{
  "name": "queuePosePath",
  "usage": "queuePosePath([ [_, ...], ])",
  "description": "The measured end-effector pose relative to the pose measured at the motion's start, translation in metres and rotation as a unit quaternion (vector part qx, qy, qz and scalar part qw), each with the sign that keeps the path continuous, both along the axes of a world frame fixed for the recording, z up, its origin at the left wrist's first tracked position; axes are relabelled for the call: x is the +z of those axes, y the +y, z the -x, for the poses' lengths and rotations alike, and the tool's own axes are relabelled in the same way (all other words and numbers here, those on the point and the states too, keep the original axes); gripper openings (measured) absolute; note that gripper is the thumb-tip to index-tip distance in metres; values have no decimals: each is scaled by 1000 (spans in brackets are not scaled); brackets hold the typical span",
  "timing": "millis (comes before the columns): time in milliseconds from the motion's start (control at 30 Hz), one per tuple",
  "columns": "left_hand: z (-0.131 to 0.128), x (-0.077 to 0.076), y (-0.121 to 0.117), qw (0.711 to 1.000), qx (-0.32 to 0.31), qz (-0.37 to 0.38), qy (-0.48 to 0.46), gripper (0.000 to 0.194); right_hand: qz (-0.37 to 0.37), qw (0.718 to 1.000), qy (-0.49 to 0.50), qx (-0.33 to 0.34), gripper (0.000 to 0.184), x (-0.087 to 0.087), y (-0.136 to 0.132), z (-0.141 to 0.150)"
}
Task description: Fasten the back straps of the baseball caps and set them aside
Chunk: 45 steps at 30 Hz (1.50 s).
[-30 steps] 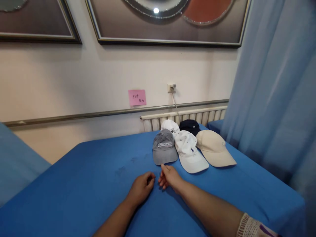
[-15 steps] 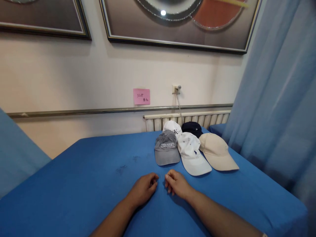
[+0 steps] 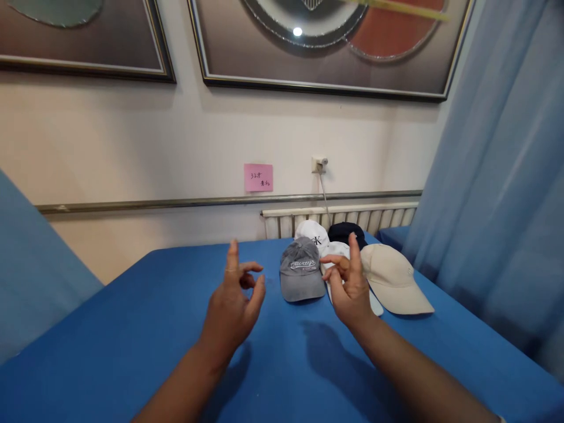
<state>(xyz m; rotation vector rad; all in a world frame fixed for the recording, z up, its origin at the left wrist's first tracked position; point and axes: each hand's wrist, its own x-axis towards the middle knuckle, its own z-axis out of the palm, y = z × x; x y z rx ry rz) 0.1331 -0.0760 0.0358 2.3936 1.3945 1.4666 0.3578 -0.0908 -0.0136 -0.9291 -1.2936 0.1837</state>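
My left hand (image 3: 233, 302) is raised over the blue-covered table (image 3: 145, 329), index finger pointing up and other fingers curled apart, holding nothing. My right hand (image 3: 350, 288) is lifted in much the same pose, also holding nothing. It blocks part of a white cap with a light brim (image 3: 330, 251). Between the hands, farther back, lies a grey cap (image 3: 302, 270) with white lettering. Behind it is a white cap with black letters (image 3: 311, 232). A dark navy cap (image 3: 346, 232) sits beside that one, and a beige cap (image 3: 392, 276) rests at the right.
A radiator (image 3: 282, 222) and a metal rail (image 3: 194, 202) run along the wall behind the table. Blue curtains (image 3: 489, 176) hang at the right, with blue cloth (image 3: 39, 276) at the left. A pink note (image 3: 258, 178) and a plugged socket (image 3: 319, 165) are on the wall.
Both hands have risen from near the tabletop and moved apart, their index fingers now extended upward. The view has tilted slightly upward. The caps have stayed in place.
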Motion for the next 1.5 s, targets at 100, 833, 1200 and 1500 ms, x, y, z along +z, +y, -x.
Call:
queuePosePath([
  [100,-5,10,-6,991,12,-128,-42,89,-97,995,-19,-23,78,18,-3,4],
  [833,-3,18,72,974,199,105,32,91,143,963,-109,-203,82,9,90,-14],
  [1200,-5,11,70,968,197,144,54,93,153,967,-101,-178,81,8,90,-10],
  [1500,-8,12,66,966,197,150,78,92,163,972,-88,-148,82,7,82,-11],
])
